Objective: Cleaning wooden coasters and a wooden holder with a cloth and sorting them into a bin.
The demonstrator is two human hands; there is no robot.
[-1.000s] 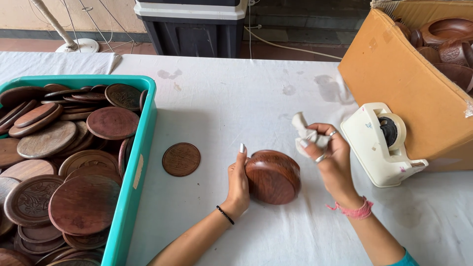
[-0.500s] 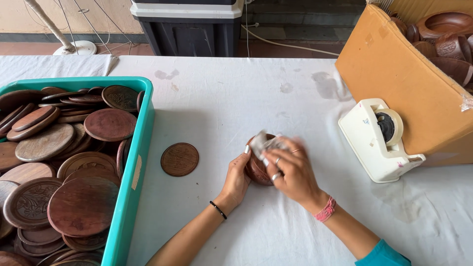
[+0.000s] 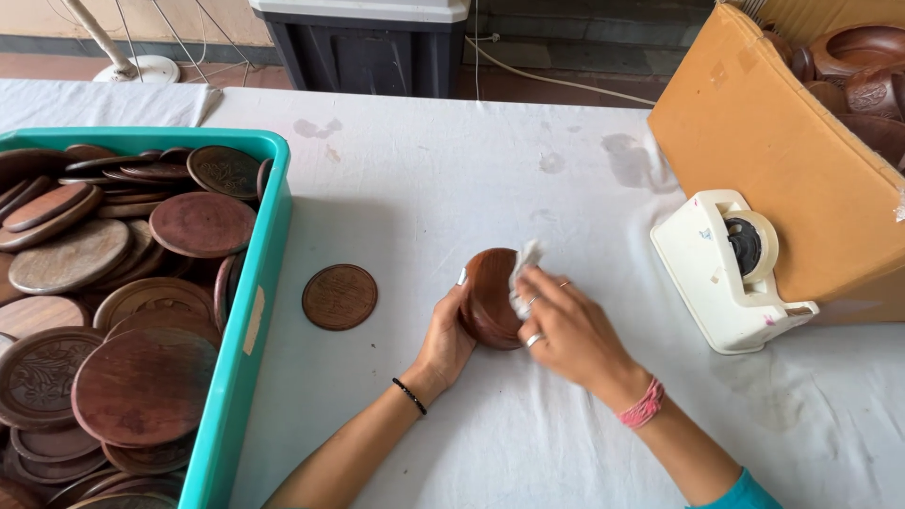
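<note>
Left of the tape dispenser (image 3: 731, 269), near the middle of the worktop (image 3: 424, 188), my left hand (image 3: 451, 337) has its grip closed round a round wooden box (image 3: 488, 297), tilted up on its edge and resting on the cloth-covered top. My right hand (image 3: 566, 325) lies against the box's right face, fingers (image 3: 537, 283) pinching a small white wad (image 3: 524, 269) and pressing it to the wood, so that grip is closed on the wad. Rings show on two of those fingers; a pink band sits on the right wrist, a black one on the left.

Further left of the dispenser, just beyond the box, a single wooden disc (image 3: 339, 296) lies flat, apart from my hands. Beyond it stands a teal bin (image 3: 247, 311) heaped with more brown discs (image 3: 141, 385), some carved, some plain. Right behind the dispenser, touching it, a cardboard carton (image 3: 782, 160) holds dark wooden bowls (image 3: 863, 52).
</note>
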